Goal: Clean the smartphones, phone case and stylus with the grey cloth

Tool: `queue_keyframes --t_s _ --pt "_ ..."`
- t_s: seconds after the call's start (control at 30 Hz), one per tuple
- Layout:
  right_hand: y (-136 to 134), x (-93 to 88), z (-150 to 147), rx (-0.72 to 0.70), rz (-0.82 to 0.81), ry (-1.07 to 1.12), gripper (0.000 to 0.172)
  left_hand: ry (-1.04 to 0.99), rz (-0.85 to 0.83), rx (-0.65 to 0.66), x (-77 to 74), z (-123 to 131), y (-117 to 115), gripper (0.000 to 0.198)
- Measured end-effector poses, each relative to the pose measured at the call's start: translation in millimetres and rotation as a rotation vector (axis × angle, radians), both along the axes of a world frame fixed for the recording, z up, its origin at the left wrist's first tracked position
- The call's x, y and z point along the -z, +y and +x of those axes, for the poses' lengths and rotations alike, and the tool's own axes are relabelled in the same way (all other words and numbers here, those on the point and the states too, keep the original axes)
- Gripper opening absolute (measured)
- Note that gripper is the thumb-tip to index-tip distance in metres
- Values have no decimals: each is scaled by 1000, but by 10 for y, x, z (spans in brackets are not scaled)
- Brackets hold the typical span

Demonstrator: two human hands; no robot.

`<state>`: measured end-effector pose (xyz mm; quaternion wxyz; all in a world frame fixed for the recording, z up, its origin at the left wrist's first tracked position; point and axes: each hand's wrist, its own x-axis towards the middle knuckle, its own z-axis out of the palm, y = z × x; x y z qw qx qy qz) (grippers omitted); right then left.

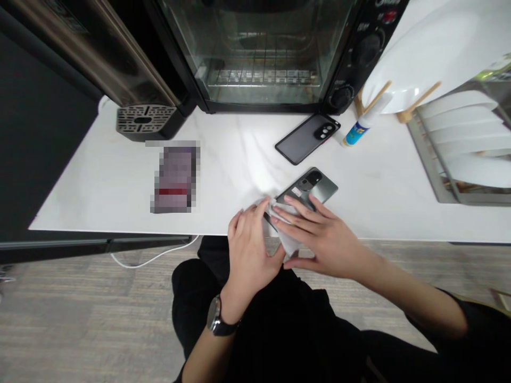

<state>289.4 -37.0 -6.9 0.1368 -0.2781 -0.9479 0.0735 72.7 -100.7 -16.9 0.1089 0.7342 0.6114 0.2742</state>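
Mid-wipe, it seems: the right hand (319,239), fingers flat and joined, presses a white cloth (288,240) onto the grey phone (315,187) at the desk (239,159) edge, the left hand (249,247), fingers together, resting at its near end, and the bare camera end likely calls for a forward stroke.

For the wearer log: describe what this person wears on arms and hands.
Left hand and right hand are bare: no gloves, no rings visible. The left wrist carries a watch, silvery round case, dark strap. A black sleeve ends above the right forearm.

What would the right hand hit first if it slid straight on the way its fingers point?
Probably the left hand: the right hand rests on the white cloth, fingers aimed at the left fingertips close by.
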Motion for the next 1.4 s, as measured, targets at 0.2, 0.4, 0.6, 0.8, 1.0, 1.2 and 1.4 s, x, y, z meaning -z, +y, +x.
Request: queue_keyframes --t_s 0.2,0.4,0.6,0.8,1.0,1.2,1.4 --pt "233 31 255 385 100 30 73 2 11 -10 -11 1 -2 73" --pt "71 20 128 175 29 9 85 0 16 -7 -15 -10 8 74" --pt "246 79 255 374 60 28 86 10 14 -4 -5 -8 20 73" --pt "271 46 271 257 -19 41 86 21 18 -7 12 -4 8 75" --pt "256 51 283 352 68 73 70 20 6 -13 12 -7 0 74" --pt "246 45 277 201 53 65 66 25 1 -1 -4 -9 12 73" --pt "233 54 243 410 86 111 63 45 3 -9 -9 2 13 72"
